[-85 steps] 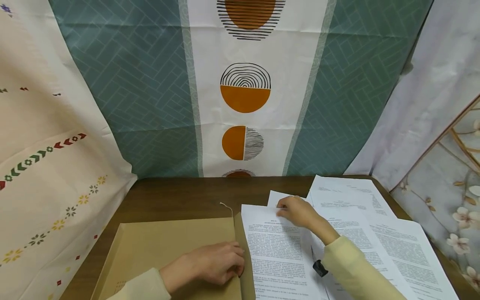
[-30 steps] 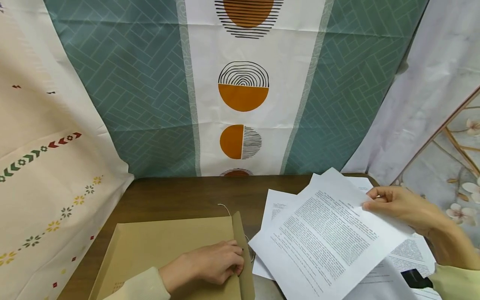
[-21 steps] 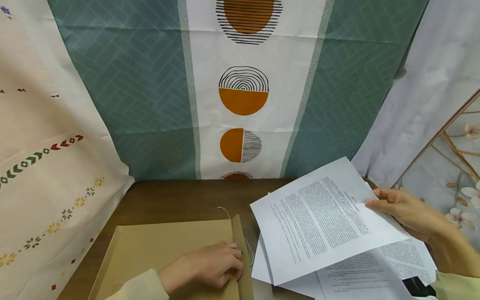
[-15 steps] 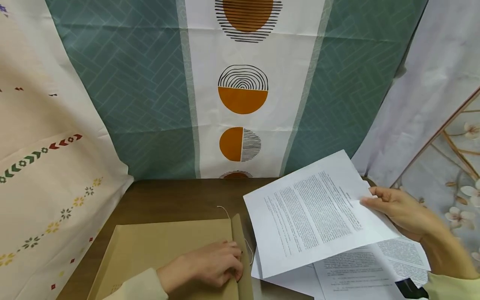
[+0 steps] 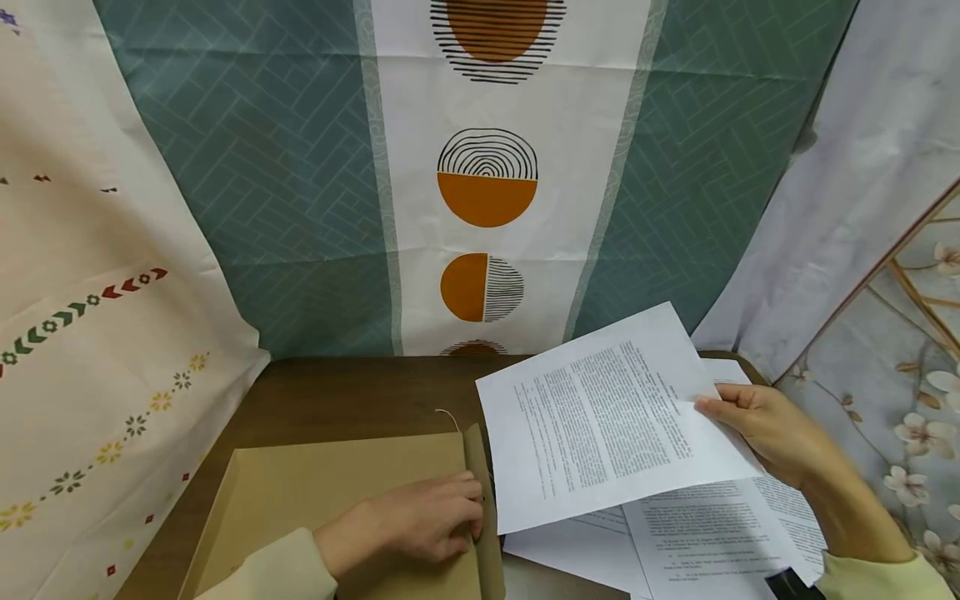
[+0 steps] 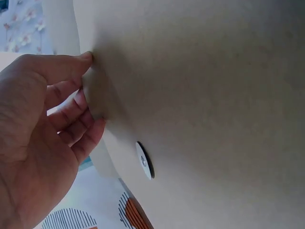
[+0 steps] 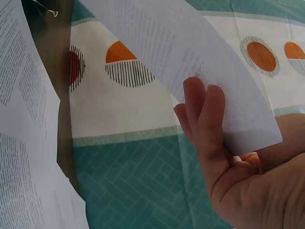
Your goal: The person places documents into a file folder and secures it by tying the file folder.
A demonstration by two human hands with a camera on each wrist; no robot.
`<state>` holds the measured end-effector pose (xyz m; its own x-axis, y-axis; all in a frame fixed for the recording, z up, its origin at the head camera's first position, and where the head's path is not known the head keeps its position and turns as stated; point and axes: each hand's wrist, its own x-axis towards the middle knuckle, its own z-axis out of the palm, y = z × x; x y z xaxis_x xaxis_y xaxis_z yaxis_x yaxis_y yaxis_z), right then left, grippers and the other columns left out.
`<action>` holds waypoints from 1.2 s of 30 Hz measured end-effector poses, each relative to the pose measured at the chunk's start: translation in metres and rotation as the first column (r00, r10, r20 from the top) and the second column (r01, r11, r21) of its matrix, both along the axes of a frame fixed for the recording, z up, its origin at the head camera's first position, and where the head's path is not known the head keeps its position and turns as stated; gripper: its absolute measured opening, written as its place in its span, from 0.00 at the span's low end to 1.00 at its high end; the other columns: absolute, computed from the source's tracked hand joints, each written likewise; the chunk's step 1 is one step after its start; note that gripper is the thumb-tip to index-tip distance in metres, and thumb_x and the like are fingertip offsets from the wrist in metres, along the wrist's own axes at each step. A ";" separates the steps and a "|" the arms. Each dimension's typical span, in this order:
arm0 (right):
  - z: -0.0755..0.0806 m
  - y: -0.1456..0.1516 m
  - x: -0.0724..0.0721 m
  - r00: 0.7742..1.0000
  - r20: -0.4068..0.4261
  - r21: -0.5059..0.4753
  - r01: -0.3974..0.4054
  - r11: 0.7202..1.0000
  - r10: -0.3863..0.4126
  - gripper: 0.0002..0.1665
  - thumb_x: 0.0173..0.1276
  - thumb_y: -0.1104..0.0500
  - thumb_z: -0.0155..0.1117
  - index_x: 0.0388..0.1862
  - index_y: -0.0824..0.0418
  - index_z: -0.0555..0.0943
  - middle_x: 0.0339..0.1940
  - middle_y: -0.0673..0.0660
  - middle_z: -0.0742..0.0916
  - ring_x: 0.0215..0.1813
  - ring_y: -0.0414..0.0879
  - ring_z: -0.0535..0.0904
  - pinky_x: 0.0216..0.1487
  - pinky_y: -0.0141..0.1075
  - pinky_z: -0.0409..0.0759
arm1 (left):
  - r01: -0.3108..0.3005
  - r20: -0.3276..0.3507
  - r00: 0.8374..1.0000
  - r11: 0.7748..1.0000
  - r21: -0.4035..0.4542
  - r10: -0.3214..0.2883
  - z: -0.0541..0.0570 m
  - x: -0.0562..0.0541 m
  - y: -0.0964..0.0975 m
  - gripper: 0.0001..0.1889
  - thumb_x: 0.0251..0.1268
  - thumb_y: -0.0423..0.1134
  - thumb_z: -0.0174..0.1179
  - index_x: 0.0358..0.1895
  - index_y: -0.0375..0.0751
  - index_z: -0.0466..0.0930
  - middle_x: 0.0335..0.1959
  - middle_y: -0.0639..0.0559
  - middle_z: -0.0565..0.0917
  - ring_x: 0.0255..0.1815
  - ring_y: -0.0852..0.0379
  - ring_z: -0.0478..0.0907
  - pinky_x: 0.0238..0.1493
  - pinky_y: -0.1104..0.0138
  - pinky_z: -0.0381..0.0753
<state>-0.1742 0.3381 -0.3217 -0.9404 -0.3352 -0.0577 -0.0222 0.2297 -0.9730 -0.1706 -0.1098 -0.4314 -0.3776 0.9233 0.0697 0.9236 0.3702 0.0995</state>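
Printed-sheet update: the sheet [image 5: 592, 425] just swung left, held up just right of the string-tie envelope [image 5: 330, 479], so it's picked out from the loose pages [image 5: 705, 542] below. Right hand [image 5: 772, 433] pinches its edge; left hand [image 5: 420, 515] still grips the envelope's edge, fingers curled.

Held sheet [image 5: 600, 425], papers [image 5: 705, 537] beneath it, both densely printed, no words legible

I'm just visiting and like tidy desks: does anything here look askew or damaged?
The loose papers on the right side of the table look askew: they overlap at uneven angles. The tilted sheet is simply held in the right hand. No damage stands out.
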 end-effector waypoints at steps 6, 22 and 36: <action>0.003 -0.007 0.004 0.999 -0.001 0.008 0.044 0.999 -0.044 0.22 0.84 0.56 0.53 0.64 0.72 0.76 0.44 0.59 0.90 0.38 0.55 0.90 0.34 0.46 0.87 | -0.014 -0.037 0.999 1.000 -0.028 0.013 0.009 -0.003 -0.001 0.07 0.58 0.44 0.73 0.32 0.61 0.83 0.33 0.68 0.72 0.42 0.68 0.69 0.43 0.81 0.66; -0.003 -0.021 0.011 0.998 0.007 0.029 0.060 0.998 -0.060 0.29 0.84 0.55 0.52 0.68 0.80 0.69 0.44 0.58 0.90 0.37 0.54 0.90 0.33 0.45 0.87 | -0.053 0.105 0.993 0.999 -0.009 0.054 0.024 -0.011 -0.004 0.06 0.59 0.41 0.73 0.33 0.58 0.85 0.35 0.67 0.74 0.41 0.69 0.67 0.44 0.80 0.68; 0.008 -0.038 0.034 0.999 -0.045 0.139 -0.005 0.990 0.012 0.24 0.82 0.54 0.55 0.58 0.76 0.76 0.39 0.63 0.90 0.32 0.55 0.89 0.29 0.47 0.86 | -0.066 0.139 0.989 0.996 0.064 0.056 0.028 -0.014 -0.003 0.09 0.59 0.36 0.66 0.29 0.58 0.78 0.32 0.67 0.72 0.39 0.69 0.67 0.43 0.79 0.67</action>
